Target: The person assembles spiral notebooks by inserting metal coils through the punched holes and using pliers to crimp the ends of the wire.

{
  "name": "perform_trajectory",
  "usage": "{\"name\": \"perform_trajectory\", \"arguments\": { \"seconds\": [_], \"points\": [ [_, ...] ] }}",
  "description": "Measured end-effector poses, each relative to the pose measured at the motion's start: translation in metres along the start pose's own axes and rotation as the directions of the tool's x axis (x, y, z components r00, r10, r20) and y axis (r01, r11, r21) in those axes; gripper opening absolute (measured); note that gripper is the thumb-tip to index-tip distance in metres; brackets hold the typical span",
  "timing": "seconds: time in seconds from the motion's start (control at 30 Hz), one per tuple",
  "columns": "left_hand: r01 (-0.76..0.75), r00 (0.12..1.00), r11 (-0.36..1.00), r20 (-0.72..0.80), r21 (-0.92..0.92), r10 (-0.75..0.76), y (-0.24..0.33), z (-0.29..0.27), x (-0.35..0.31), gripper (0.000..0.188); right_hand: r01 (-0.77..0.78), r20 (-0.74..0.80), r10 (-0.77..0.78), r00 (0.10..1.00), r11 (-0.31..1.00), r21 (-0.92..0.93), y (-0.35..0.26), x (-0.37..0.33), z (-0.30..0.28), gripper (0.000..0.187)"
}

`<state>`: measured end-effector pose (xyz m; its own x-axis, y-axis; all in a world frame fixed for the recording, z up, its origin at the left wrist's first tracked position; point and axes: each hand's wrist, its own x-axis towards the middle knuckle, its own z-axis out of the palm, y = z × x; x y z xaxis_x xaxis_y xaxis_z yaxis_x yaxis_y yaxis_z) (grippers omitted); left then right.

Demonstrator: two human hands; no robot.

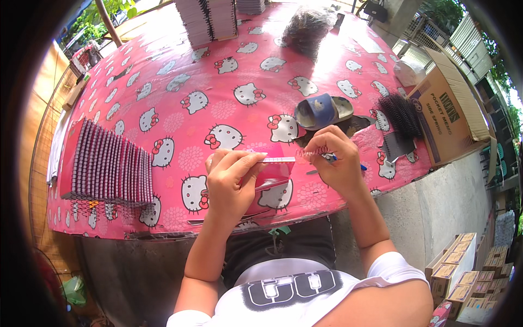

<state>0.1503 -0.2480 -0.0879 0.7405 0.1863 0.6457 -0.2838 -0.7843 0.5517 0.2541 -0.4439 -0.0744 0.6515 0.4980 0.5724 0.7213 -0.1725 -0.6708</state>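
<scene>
My left hand point(231, 177) is closed on a small pink-covered memo pad point(279, 160), held with its white page edge up near the table's front edge. At the right end of that edge, my right hand point(336, 163) pinches a thin spiral binding wire point(317, 150). I cannot tell whether the wire has entered the pad's holes. Just under the right hand lies something blue, like a pen point(363, 168), partly hidden by the fingers. Another pink pad point(274, 182) seems to lie beneath the held one.
A row of spiral-bound pads point(111, 163) stands at the left. Tall notebook stacks point(199, 24) and a plastic-wrapped dark bundle point(309, 30) are at the back. A blue slipper point(321, 111), black coils point(400, 117) and a cardboard box point(449, 109) sit at the right of the pink-covered table point(180, 117).
</scene>
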Motion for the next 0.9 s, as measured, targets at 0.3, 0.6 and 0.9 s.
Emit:
{"name": "perform_trajectory", "arguments": {
  "seconds": [0.3,0.6,0.9],
  "points": [
    [-0.009,1.0,1.0,-0.017,0.013,0.009,0.003,-0.001,-0.001,0.02,-0.081,0.244,0.046,0.969,0.987,0.139,-0.007,0.003,-0.011,0.018],
    [-0.031,0.999,0.999,-0.028,0.039,0.032,-0.002,0.002,0.003,0.017,0.071,0.166,-0.074,0.983,0.997,0.025,-0.002,0.006,-0.005,0.018],
    [0.006,1.0,1.0,-0.019,0.018,-0.006,-0.003,0.004,0.001,0.018,-0.165,0.298,0.114,0.948,0.975,0.15,-0.01,0.007,-0.005,0.012]
  ]
}}
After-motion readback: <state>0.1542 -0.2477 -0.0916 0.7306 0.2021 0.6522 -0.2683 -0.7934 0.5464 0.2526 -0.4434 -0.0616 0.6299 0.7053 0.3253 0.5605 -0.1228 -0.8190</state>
